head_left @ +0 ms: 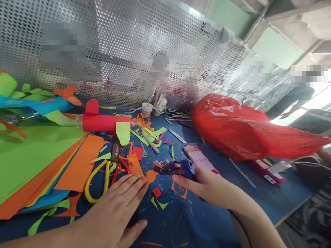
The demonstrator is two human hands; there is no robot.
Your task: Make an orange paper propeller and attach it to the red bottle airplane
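My right hand (200,182) grips a blue hot glue gun (178,168), its nozzle pointing left. The nozzle end is close to a small orange paper piece (151,176) with a rounded edge. My left hand (124,203) lies flat with its fingers stretched out and thumb apart, fingertips at that orange piece. Beside my left hand lie yellow-handled scissors (89,182) and another pair with red handles (117,174). A red-wrapped bottle (103,123) with a red and a green paper flap lies behind them.
Coloured paper sheets (33,162) are stacked at left, below a blue-wrapped bottle (53,105). Scraps (147,132) litter the blue table. A phone (198,156) and a large red plastic bag (232,127) lie at right. Cups (147,110) stand by the perforated metal screen (144,41).
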